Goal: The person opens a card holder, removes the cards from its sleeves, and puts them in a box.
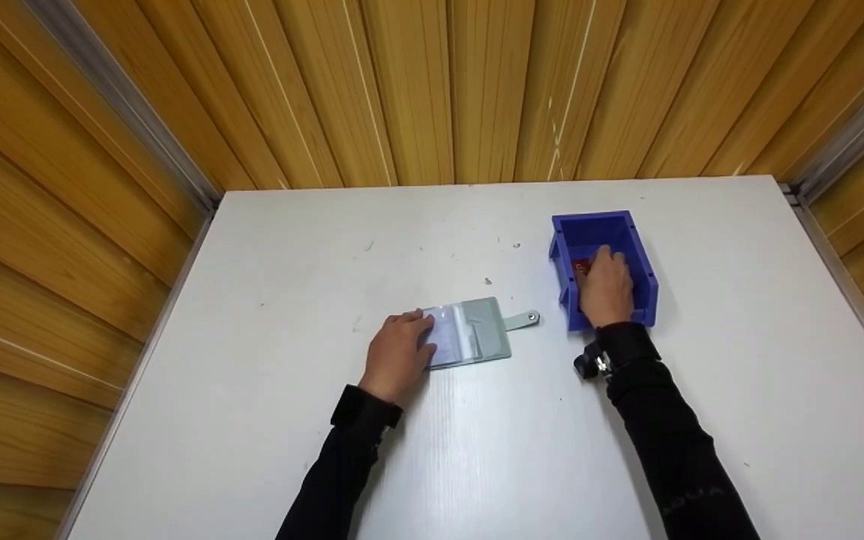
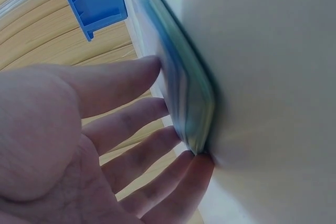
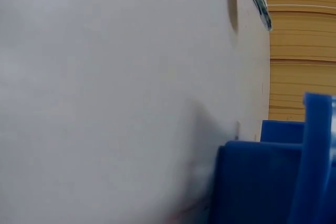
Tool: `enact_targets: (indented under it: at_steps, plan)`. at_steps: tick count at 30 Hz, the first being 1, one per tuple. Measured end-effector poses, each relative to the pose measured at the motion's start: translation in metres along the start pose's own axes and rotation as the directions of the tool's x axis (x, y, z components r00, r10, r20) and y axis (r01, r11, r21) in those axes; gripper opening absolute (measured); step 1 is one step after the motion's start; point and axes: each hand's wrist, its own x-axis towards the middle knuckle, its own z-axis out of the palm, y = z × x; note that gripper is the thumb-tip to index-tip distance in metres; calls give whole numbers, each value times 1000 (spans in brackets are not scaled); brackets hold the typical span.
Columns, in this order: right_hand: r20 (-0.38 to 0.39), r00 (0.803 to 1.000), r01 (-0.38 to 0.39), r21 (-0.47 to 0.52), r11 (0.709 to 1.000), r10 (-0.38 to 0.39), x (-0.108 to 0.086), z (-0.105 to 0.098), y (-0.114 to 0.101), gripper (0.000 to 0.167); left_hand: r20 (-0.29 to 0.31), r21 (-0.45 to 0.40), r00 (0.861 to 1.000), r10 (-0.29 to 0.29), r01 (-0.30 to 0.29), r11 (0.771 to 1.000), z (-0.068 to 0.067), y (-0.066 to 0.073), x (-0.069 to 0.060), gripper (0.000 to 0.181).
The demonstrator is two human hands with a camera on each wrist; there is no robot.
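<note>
A pale green card holder (image 1: pixel 486 330) lies spread on the white table, its clear plastic sleeves showing and its snap strap (image 1: pixel 522 320) pointing right. On its left part rests my left hand (image 1: pixel 396 352); in the left wrist view the loosely bent fingers (image 2: pixel 139 153) and thumb touch the holder's edge and surface. My right hand (image 1: pixel 607 289) reaches down into a blue plastic bin (image 1: pixel 646 274). Beside its thumb a red card-like piece (image 1: pixel 580 265) shows, partly covered. The right fingertips are hidden, so a grip on that piece cannot be made out.
The white table (image 1: pixel 312 270) runs back to a wood-patterned panel wall (image 1: pixel 417 97), with more panels at both sides. Small dark specks (image 1: pixel 487 281) lie behind the card holder. In the right wrist view the bin's blue wall (image 3: pixel 257 182) stands close.
</note>
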Motion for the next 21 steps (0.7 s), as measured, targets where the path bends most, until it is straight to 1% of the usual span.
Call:
enact_targets:
  at_steps: [3,7,9,11,13,15,16,18,19,21]
  plan:
    - [0,1000,1,4,1000,-1,0,0,0,35,2,-7,1000,-2,2,1000,1,-1,0,40]
    - [-23,1000,-4,22,1000,4,0,-1,1,37,0,-8,1000,2,-2,1000,1,-1,0,40]
    - [-30,1000,-4,24,1000,5,1,-2,1,43,-7,4,1000,11,-11,1000,2,-1,0,40]
    - [-31,999,-7,35,999,8,1,-3,2,45,-8,20,1000,13,-13,1000,2,-2,0,40]
    - [-41,999,-10,65,998,13,1,-5,1,44,-7,31,1000,15,-15,999,3,-2,0,40]
    - [-64,998,-11,117,993,18,0,-7,-1,38,-2,32,1000,12,-12,999,3,-2,0,40]
    - [-84,996,-5,150,989,18,0,-8,-3,35,1,29,1000,8,-8,1000,2,-1,0,40]
    - [-134,991,24,216,976,5,-2,-12,-10,33,2,26,1000,7,-7,1000,1,-1,0,40]
    - [-160,987,48,245,968,-9,-3,-13,-15,32,3,21,1000,6,-6,1000,1,0,0,40]
    - [-207,976,120,292,949,-60,-7,-15,-26,31,4,16,1000,5,-5,1000,0,0,0,40]
